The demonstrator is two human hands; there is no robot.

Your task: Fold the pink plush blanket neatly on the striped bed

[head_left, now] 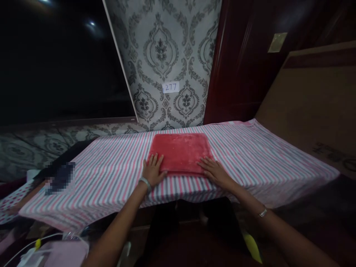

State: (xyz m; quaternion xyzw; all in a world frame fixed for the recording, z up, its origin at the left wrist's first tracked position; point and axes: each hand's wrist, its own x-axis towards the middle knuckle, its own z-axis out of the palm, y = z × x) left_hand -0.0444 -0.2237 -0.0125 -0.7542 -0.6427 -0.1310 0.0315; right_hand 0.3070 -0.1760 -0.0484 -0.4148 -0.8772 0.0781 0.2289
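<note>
A red, plush-looking folded cloth (180, 152) lies flat as a neat rectangle on a table spread with a striped tablecloth (111, 167). My left hand (153, 171) rests on its near left corner, fingers spread and a bracelet at the wrist. On the near right edge of the cloth lies my right hand (215, 171), palm down with its fingers stretched out. Neither hand grips anything. Whether the cloth is a towel or a small blanket, I cannot tell.
A large dark screen (61, 66) stands behind the table on the left. A cardboard box (314, 107) is at the right. The patterned wall bears a paper label (170, 87) reading 277. At the lower left sits a pink stool-like surface (65, 254); a pixelated patch hides something beside the table.
</note>
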